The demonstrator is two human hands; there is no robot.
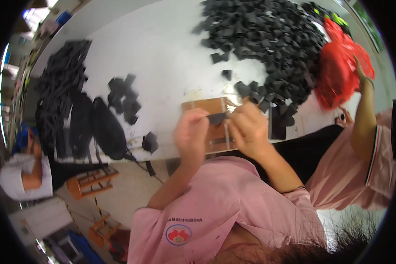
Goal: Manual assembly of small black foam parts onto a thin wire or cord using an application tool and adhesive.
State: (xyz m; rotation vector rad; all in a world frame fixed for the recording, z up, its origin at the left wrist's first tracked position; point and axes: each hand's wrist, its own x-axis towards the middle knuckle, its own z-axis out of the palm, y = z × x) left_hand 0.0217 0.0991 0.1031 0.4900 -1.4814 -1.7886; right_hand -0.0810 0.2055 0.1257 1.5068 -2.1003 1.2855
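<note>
Between my two hands is a small dark strip [216, 119] that looks like fabric or foam. My left hand [191, 132], a little blurred, pinches its left end. The fingers of my right hand [249, 128] are closed on its right end. Under both hands lies a brown board [198, 104] with strips of clear tape, at the table's near edge. Several similar dark pieces [250, 90] lie just beyond my right hand, at the fringe of a large heap of folded black pieces [268, 39].
On the white table [162, 57], a pile of black strips [61, 75] lies left, beside a black pouch-like item [107, 127] and a small cluster of dark pieces [124, 99]. At right, another person's hand [363, 77] touches a red plastic bag [345, 66]. Wooden stools [92, 180] stand lower left.
</note>
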